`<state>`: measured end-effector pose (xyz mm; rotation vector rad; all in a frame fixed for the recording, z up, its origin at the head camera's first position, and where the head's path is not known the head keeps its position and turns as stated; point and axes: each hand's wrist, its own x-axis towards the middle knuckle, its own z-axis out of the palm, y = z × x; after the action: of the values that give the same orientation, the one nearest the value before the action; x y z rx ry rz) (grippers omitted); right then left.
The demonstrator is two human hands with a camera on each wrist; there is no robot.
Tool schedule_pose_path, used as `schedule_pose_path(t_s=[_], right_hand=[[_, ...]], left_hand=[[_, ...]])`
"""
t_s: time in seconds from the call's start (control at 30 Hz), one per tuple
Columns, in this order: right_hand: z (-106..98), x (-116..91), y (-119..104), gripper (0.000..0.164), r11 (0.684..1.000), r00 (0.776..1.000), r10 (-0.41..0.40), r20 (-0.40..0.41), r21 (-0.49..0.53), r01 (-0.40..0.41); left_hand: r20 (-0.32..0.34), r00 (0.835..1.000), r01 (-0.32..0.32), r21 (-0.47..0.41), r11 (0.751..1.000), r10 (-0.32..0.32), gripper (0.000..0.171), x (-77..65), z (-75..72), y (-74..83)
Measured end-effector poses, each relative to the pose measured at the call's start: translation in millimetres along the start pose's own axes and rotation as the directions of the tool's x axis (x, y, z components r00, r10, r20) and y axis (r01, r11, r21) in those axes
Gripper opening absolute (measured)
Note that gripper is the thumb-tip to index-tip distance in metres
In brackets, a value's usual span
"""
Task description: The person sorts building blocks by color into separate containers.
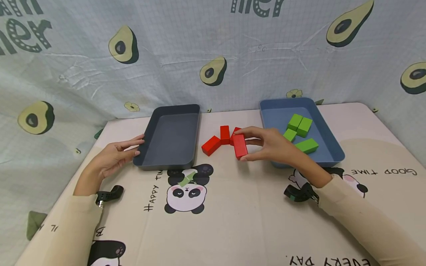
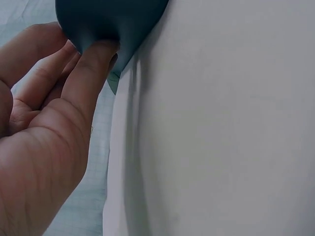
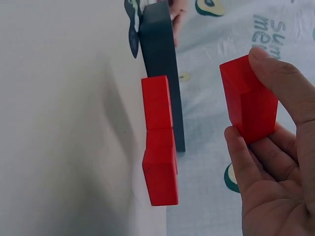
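Observation:
My right hand (image 1: 273, 146) pinches a red block (image 1: 240, 147) between thumb and fingers, raised above the table; the right wrist view shows this block (image 3: 251, 105) tilted in the fingertips. Three more red blocks lie on the table just beyond and left of it: a left one (image 1: 211, 145), a middle one (image 1: 225, 135) and one (image 1: 235, 132) partly hidden behind the held block. At the left, my left hand (image 1: 114, 157) touches the outer side wall of a dark grey tray (image 1: 176, 140) with its fingertips and thumb, fingers fairly straight. Nothing lies inside that tray.
A blue tray (image 1: 273, 114) stands at the right, partly behind my right forearm, with several green blocks (image 1: 307, 146) in it. A cloth with panda prints (image 1: 186, 197) covers the table. Behind the table's far edge hangs a curtain (image 1: 166, 74) printed with avocados.

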<state>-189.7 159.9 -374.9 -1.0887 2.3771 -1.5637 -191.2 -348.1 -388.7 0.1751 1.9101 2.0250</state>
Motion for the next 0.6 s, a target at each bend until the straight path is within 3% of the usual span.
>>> schedule_pose_path(t_s=[0.2,0.43,0.6], right_hand=[[1.4,3.4,-3.4,0.067,0.999,1.000,-0.006,-0.005,-0.042,0.006],[3.7,7.8,-5.0,0.067,0.999,1.000,-0.007,-0.005,-0.040,0.006],[6.5,11.2,-7.7,0.066,1.000,1.000,-0.004,-0.001,-0.030,0.004]], left_hand=[[0.014,1.000,-0.005,-0.006,1.000,0.005,0.045,0.5,1.0,1.4],[0.008,1.000,0.005,0.047,0.999,-0.006,0.046,1.4,0.6,1.1],[0.024,1.000,-0.005,0.038,0.999,0.004,0.047,0.8,-1.9,-1.5]])
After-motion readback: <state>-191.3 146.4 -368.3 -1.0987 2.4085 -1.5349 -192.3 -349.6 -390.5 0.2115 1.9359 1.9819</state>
